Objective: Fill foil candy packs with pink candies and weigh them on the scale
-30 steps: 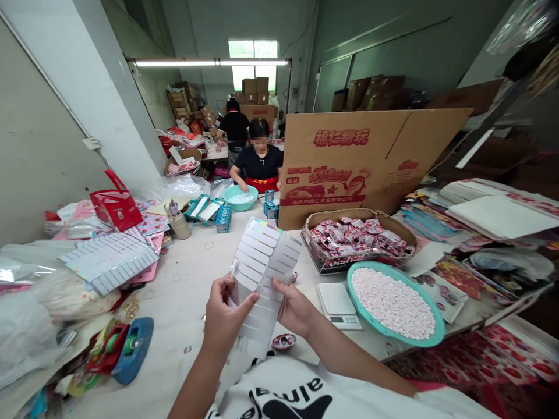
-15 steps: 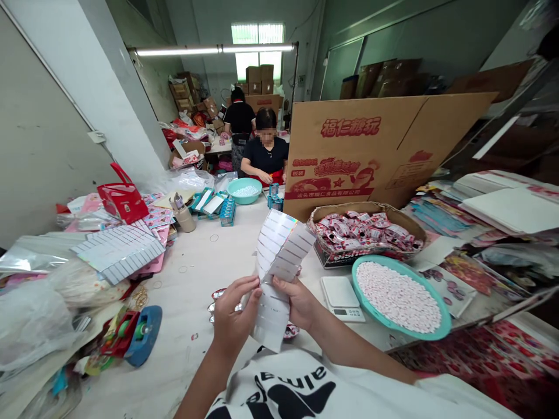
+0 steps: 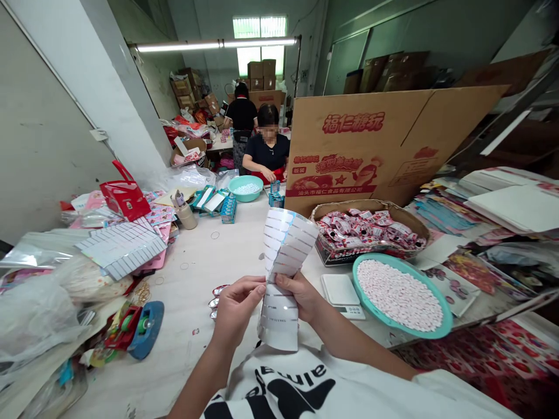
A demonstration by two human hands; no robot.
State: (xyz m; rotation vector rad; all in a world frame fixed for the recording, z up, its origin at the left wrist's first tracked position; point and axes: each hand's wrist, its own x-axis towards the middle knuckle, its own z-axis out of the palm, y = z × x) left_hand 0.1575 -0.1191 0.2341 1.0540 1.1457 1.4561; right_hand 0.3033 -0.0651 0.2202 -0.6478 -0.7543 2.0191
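Since the frame a second ago, the lined sheet (image 3: 286,247) has swung more upright in the head view, and the left hand (image 3: 238,302) has gone from a thumb laid across its face to a pinch at its nine o'clock edge. For the handling of the sheet, this suggests that the right hand (image 3: 302,295) now carries most of it, freeing the left to work that edge; that is my judgement. The camera has tilted a little too, so part of the shift is the view's own.

The right hand is closed on the sheet from three o'clock, thumb flat on the front. The left thumb and fingertips are brought together on the edge; whether they have lifted a strip I cannot tell. The sheet is raised above the bench (image 3: 227,256), directly in front of the shirt (image 3: 279,384), curled along its length, its top leaning towards one o'clock.

Around it, a few small packs (image 3: 213,302) lie at nine o'clock, partly covered by the left hand. The dark oval pack seen below the sheet a second ago is out of sight now. The scale (image 3: 343,294) sits at three o'clock, touching or nearly touching the green basin (image 3: 445,323). Behind the sheet, the right fingers are hidden, and the print near its lower end is too small to read.
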